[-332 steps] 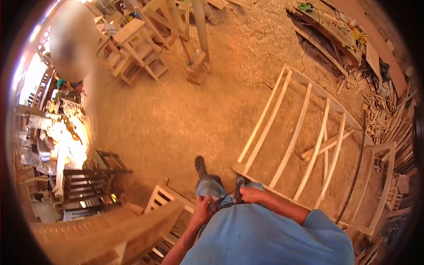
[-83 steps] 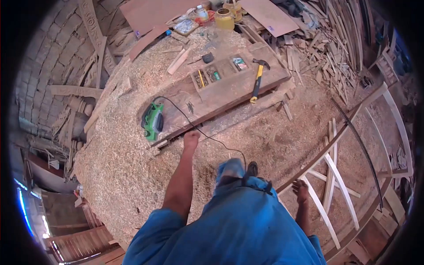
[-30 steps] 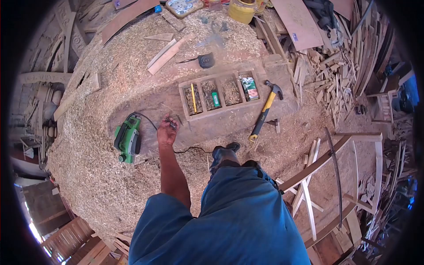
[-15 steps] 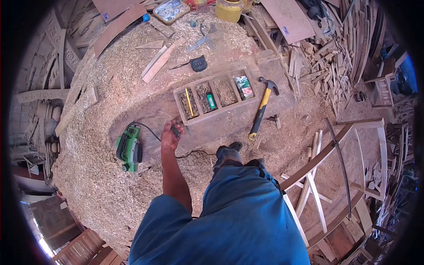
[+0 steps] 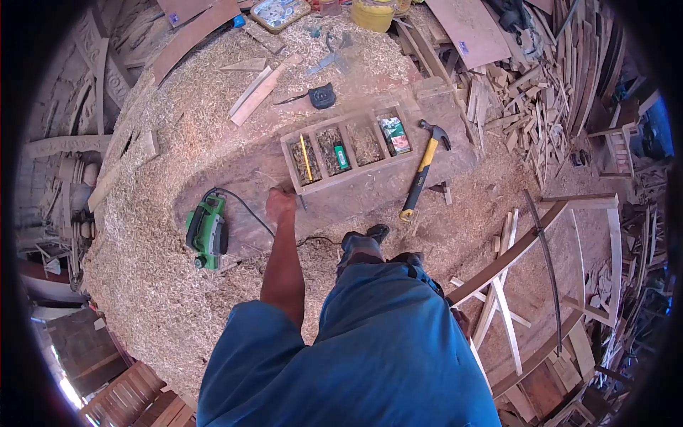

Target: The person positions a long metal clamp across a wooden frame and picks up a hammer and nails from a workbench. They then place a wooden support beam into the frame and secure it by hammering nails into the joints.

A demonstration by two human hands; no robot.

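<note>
the right hand (image 5: 462, 322), right of lower centre, is mostly hidden, its fingers unreadable. the left hand (image 5: 280, 205) is nearer the divided wooden tray (image 5: 356, 173), fingers seemingly curled, grip unclear; the tray lies just up-right, long axis rising rightward.

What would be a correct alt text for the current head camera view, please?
A person's left hand is down at a low wooden board, beside a four-compartment tray that holds a yellow pencil and other small items. A green planer sits left of the hand and a hammer lies right of the tray, with wood shavings around.
</note>
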